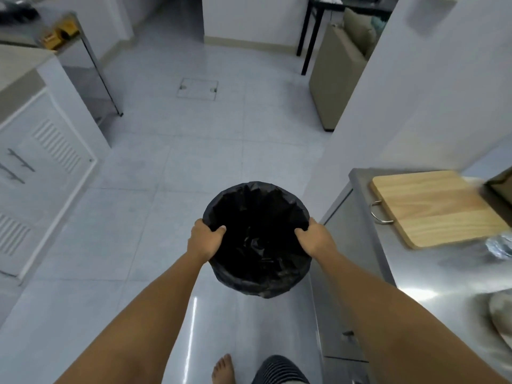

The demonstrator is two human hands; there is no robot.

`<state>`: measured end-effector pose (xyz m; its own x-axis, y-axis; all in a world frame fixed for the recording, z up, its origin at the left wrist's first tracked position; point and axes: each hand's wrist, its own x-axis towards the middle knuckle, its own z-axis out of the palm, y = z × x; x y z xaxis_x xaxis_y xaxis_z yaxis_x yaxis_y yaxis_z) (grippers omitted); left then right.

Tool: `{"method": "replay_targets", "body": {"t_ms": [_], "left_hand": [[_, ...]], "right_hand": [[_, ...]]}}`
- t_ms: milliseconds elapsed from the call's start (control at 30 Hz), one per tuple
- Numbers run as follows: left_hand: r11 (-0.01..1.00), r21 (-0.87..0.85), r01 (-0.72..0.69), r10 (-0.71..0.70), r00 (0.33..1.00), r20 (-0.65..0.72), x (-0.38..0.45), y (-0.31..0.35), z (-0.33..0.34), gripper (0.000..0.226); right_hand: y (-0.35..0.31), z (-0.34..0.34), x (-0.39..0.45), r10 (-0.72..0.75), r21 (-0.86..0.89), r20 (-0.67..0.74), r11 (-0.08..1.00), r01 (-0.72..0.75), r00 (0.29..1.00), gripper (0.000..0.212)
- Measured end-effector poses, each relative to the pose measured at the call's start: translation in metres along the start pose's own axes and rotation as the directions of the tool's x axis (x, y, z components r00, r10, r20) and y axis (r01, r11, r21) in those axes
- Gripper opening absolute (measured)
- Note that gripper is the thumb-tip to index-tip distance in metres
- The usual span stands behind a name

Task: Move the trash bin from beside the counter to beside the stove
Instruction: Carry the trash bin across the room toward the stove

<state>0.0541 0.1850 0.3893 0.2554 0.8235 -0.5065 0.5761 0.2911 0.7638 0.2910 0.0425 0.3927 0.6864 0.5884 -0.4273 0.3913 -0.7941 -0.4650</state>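
Two hands hold the trash bin (pixel 256 239) by its rim, one on each side. The left hand (pixel 203 239) has its thumb hooked over the edge on the left, and the right hand (pixel 315 238) does the same on the right. Both hands are clenched on the rim, so each grip is tight on the bin. Holding it on both sides likely keeps it level, so nothing tips out.

A black bag (pixel 257 206) lines the bin and folds over the top. The thumbs press the bag against the rim, which probably stops it from slipping in.

The bin seems to be lifted off the floor (pixel 171 162), out in front of the person. It is just beside the end of the shiny metal worktop (pixel 415 273) on the right. A wooden cutting board (pixel 432 207) lies on that worktop.

I cannot see a stove for sure. So the bin is on its way, and it is not set down yet.
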Motion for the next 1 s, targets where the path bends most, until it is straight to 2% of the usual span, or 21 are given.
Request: {"method": "replay_targets", "body": {"t_ms": [300,500,667,833,1000], "left_hand": [[0.997,0.005,-0.079,0.079,0.996,0.028,0.128,0.098,-0.004,0.067],[0.999,-0.009,-0.043,0.043,0.998,0.047,0.220,0.164,0.022,0.067],[0.999,-0.038,-0.020,0.021,0.999,0.029,0.308,0.236,0.045,0.078],[0.999,-0.037,-0.032,0.033,0.999,0.021,0.379,0.301,0.056,0.080],[0.996,-0.065,-0.056,0.056,0.998,-0.005,0.483,0.366,0.062,0.092]], "right_hand": [[-0.070,-0.042,0.123,-0.018,0.058,-0.058,0.998,0.021,0.998,0.047],[-0.103,-0.080,0.231,-0.012,0.058,-0.030,0.998,0.014,0.999,0.046],[-0.144,-0.128,0.336,-0.018,0.055,-0.016,0.998,0.019,1.000,0.043],[-0.183,-0.164,0.425,-0.042,0.072,-0.018,0.997,0.043,0.999,0.051],[-0.239,-0.197,0.532,-0.088,0.106,-0.027,0.990,0.090,0.996,0.044]]}}
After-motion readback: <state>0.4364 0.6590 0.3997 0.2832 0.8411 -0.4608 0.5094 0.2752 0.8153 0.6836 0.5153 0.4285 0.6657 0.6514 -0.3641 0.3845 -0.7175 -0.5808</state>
